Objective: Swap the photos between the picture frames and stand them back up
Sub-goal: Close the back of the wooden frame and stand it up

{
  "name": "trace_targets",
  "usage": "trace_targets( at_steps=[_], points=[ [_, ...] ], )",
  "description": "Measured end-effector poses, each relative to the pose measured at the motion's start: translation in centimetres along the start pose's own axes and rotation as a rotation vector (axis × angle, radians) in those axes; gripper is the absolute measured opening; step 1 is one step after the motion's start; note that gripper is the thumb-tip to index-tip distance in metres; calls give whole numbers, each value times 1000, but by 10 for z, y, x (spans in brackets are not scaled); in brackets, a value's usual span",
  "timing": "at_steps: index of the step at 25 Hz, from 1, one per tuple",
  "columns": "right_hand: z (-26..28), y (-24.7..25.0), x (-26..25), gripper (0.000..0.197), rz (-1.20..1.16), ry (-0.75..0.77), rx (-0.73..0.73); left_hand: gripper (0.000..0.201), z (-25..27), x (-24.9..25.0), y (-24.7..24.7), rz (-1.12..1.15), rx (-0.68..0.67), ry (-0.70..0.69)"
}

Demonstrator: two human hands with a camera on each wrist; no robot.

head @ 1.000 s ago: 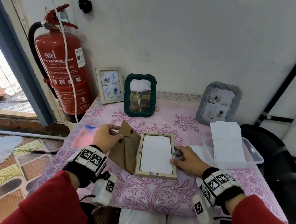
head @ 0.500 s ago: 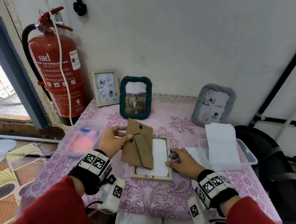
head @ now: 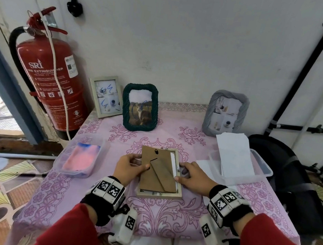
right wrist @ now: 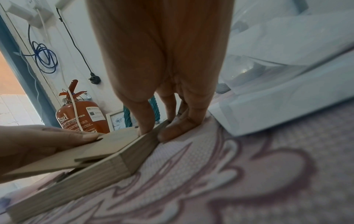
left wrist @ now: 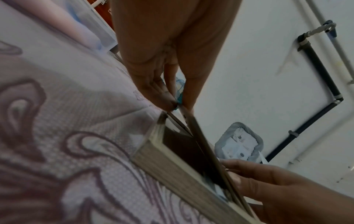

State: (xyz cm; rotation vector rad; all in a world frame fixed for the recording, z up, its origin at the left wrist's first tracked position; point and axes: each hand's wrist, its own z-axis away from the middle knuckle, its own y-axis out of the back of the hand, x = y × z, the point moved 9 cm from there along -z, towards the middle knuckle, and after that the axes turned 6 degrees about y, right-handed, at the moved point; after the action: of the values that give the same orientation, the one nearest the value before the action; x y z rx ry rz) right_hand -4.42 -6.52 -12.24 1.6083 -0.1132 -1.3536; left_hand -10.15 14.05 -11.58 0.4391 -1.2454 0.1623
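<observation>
One wooden frame (head: 159, 193) lies face-down on the tabletop (head: 164, 215); left hand (head: 130, 166) pinches its backing board (head: 157, 169) half-seated, right hand (head: 192, 177) steadies the edge; clips and standing remain

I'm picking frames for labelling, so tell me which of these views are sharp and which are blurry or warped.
Head view: sharp at the centre, backing board and wooden frame crisp, wall pipes bowed by the wide lens, doorway overexposed. Left wrist view: soft and dim, tablecloth smeared, left hand blurred. Right wrist view: right hand out of focus, fire extinguisher label readable.
</observation>
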Motion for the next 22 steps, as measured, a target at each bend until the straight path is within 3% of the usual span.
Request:
trace_targets(
  at_steps=[12,18,22],
  points=[
    [-1,-2,4,55,-43,-34,-4,43,8,1,-11,-174,1,-125],
    [0,0,1,55,-14,-25,-2,57,1,-7,-7,-204,51,-89],
    [0,-1,-1,56,-6,-20,-15,56,-1,-9,-6,-233,67,-87]
  ],
)
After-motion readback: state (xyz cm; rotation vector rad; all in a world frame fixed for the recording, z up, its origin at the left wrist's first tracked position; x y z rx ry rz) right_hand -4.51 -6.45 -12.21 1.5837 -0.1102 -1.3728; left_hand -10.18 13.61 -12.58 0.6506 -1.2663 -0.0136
